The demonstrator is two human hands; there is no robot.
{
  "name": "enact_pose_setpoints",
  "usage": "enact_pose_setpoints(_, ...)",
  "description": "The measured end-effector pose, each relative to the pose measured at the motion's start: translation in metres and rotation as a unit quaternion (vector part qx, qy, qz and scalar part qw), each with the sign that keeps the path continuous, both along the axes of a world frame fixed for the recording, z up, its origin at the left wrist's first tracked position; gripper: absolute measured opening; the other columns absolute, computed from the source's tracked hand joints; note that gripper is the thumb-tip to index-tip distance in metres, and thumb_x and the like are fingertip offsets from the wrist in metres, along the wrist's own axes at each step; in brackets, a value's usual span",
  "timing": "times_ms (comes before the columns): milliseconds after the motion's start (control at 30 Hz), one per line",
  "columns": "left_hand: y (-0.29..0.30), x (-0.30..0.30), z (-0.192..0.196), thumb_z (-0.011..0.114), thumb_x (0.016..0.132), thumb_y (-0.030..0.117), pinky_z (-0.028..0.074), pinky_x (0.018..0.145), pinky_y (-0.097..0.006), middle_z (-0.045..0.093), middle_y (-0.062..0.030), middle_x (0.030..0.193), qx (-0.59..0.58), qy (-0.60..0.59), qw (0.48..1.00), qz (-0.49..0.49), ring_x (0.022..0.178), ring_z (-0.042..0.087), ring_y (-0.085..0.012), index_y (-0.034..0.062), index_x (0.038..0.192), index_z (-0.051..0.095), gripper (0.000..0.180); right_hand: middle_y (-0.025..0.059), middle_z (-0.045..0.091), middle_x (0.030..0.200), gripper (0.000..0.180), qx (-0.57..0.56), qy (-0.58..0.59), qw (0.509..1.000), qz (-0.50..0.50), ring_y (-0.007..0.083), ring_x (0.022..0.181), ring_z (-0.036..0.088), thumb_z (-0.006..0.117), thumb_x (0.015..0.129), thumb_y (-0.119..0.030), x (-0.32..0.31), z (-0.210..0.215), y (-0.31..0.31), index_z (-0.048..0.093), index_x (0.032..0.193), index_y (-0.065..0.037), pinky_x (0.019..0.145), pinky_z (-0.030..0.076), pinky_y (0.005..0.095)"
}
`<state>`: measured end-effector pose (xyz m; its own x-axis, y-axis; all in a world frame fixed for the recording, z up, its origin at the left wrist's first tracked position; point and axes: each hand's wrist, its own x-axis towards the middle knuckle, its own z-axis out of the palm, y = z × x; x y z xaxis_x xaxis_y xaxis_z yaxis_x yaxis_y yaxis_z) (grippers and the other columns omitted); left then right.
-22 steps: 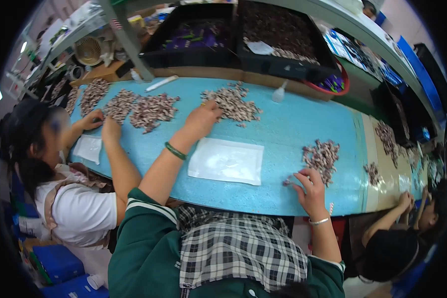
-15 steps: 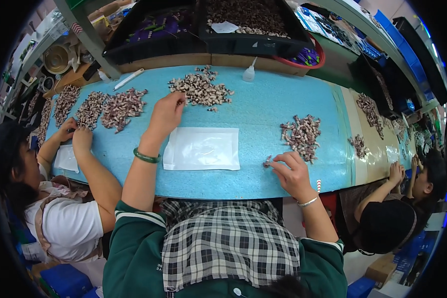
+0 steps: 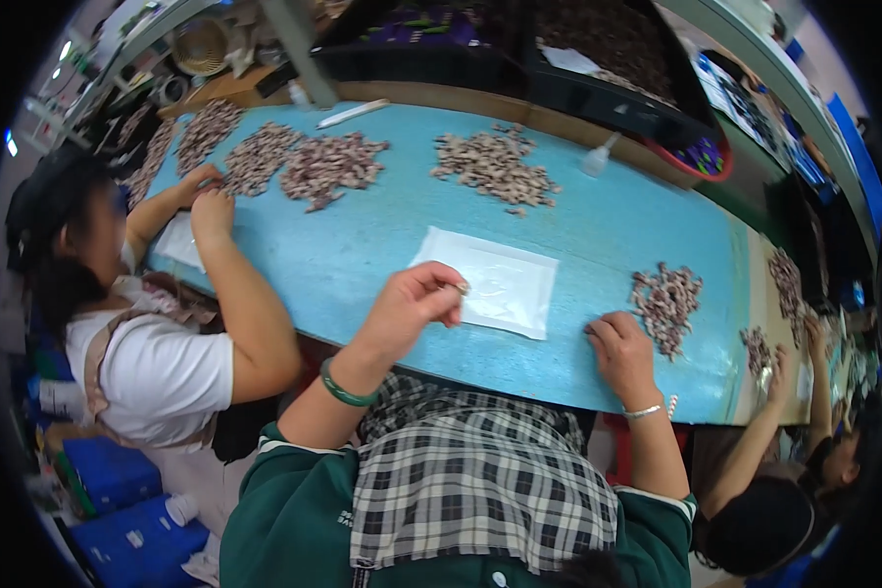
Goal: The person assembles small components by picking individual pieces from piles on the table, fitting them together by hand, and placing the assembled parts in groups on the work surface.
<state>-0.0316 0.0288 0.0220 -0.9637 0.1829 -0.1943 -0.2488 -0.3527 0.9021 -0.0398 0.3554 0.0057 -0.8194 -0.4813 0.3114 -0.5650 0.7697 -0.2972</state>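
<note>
Small piece (image 3: 463, 287) (too tiny to identify) sits pinched in the left hand (image 3: 412, 309) fingers above the white sheet (image 3: 490, 284). Right hand (image 3: 619, 351) fingers lie spread flat on the blue surface (image 3: 382, 230), empty, touching a brownish pile (image 3: 666, 304) whose bits blur together.

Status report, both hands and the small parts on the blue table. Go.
Left hand raised over the table edge, pinching a small piece. Right hand flat on blue table, beside small pile. White sheet between the hands. Nothing blocking.
</note>
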Motion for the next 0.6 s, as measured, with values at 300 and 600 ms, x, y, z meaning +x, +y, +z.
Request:
enact_pose_setpoints(300,-0.002,0.026,0.005,0.058,0.09,0.001,0.05,0.059,-0.023,0.066,-0.0076,0.085,-0.037,0.006,0.998,-0.041,0.069,0.067,-0.0149,0.0027,0.097,0.062,0.008,0.0086,0.061,0.08,0.014,0.06,-0.036,0.997,-0.034,0.0264,0.075,0.061,0.071,0.07,-0.004,-0.002,0.011,-0.004,0.066,0.083,-0.005,0.063,0.05,0.0362)
enact_pose_setpoints(600,-0.027,0.042,-0.007,0.056,0.09,0.0,0.051,0.058,-0.023,0.066,-0.0084,0.084,-0.044,0.027,0.999,0.017,0.07,0.067,-0.0149,0.0021,0.098,0.059,0.009,0.0115,0.065,0.079,0.011,-0.149,-0.252,0.956,0.008,0.0278,0.069,0.063,0.07,0.076,-0.005,-0.029,0.042,-0.078,0.072,0.086,-0.004,0.062,0.05,0.0342)
